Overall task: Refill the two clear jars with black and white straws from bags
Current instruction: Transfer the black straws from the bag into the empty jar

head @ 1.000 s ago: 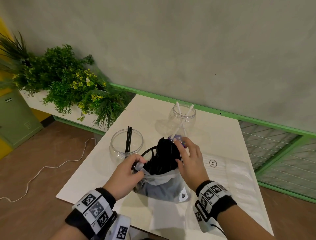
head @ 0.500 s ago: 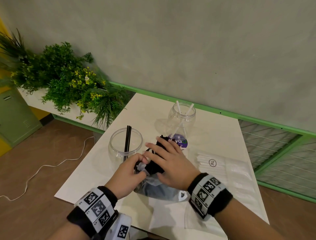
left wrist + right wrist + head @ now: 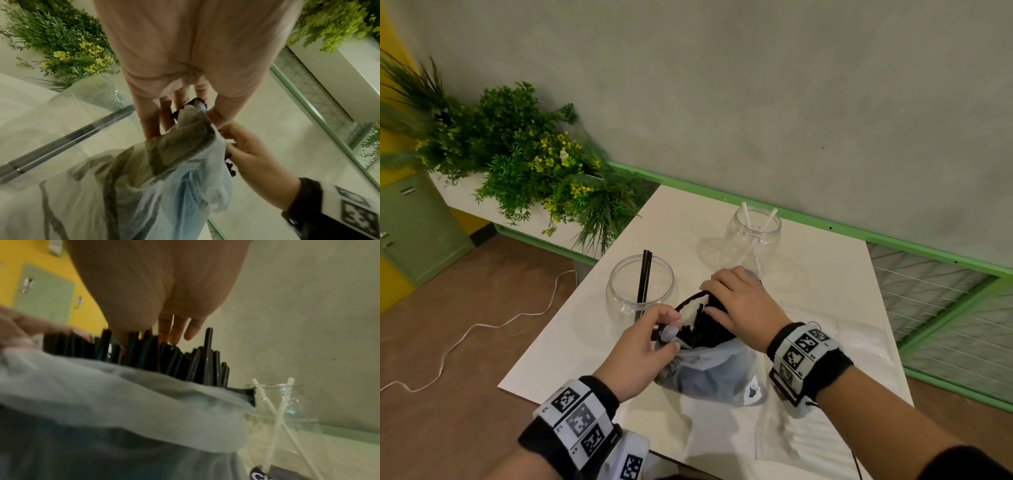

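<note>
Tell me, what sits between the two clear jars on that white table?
Nothing but bare white table: in the head view, the jar with black straws and the jar with white straws stand apart, an open strip of tabletop between them.

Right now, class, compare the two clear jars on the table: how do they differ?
The near jar holds black straws, standing close together; the far jar holds two white straws, crossed. The near jar stands by the left hand; the far jar stands beyond the right hand. The near jar's mouth looks wider. Both are clear, rounded, lidless and nearly empty.
</note>
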Demonstrator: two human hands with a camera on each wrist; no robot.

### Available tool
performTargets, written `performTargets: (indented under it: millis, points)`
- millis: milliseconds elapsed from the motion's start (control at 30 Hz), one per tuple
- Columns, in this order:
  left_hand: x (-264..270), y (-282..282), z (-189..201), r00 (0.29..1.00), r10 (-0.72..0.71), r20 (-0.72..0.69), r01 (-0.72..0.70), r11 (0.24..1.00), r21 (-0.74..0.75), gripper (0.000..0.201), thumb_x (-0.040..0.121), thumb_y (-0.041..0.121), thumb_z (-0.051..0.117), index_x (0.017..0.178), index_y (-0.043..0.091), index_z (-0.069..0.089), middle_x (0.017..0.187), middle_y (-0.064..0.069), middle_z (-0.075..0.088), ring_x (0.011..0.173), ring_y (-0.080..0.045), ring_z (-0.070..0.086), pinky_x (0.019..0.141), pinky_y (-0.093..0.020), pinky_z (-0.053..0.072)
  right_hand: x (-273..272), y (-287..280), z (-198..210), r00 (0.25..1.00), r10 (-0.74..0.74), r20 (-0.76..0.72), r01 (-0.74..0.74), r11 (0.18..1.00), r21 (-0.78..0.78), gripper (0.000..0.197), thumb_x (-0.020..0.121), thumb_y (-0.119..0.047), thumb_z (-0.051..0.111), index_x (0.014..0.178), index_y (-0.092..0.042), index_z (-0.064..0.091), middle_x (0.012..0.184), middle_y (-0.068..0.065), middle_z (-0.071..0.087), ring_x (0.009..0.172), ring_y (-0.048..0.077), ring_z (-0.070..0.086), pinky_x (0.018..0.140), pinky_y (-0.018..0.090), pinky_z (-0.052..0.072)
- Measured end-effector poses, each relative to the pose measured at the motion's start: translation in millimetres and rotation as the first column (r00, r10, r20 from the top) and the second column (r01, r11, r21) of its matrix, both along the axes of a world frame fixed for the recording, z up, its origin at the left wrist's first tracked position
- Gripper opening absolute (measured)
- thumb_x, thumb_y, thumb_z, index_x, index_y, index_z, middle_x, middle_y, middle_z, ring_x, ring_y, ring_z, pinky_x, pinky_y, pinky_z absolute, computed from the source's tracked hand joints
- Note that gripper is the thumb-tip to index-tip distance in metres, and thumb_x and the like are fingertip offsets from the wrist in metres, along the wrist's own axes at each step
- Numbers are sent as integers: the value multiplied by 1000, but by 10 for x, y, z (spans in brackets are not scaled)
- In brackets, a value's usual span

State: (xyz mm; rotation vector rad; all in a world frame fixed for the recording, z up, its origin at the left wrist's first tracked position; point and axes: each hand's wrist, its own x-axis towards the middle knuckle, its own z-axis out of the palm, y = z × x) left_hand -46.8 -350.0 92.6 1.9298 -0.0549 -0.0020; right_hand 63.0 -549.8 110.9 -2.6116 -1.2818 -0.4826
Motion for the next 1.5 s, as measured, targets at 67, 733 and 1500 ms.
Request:
performTargets:
  millis: [67,733,1500]
  points:
    - [5,13,-1,1000,3,28,-4,1000,30,29,85,8,64,103,30,55,109,12,60,104,-3,55,87,-16,40,-167,-6,74,1000,-19,6,17,977,214,26,92,-30,52,107,-11,62,102,3,59,91,26,51,79,40,47]
    - [14,-131,112,957,75,-280,-220,819,-530,26,67,-8,55,72,18,55,87,-7,55,75,-22,51,72,-36,40,-800,177,-605,980,-70,-188,127,942,311,16,69,-19,50,81,-24,40,72,-7,50,68,13,40,67,27,31]
    - [-10,-76,-150,999,8,-37,9,899,438,33,74,19,71,92,34,47,101,7,47,85,-9,54,71,-11,40,-824,-96,-478,934,47,-355,27,979,201,18,92,-34,50,100,-23,62,89,-8,57,83,14,50,81,23,34]
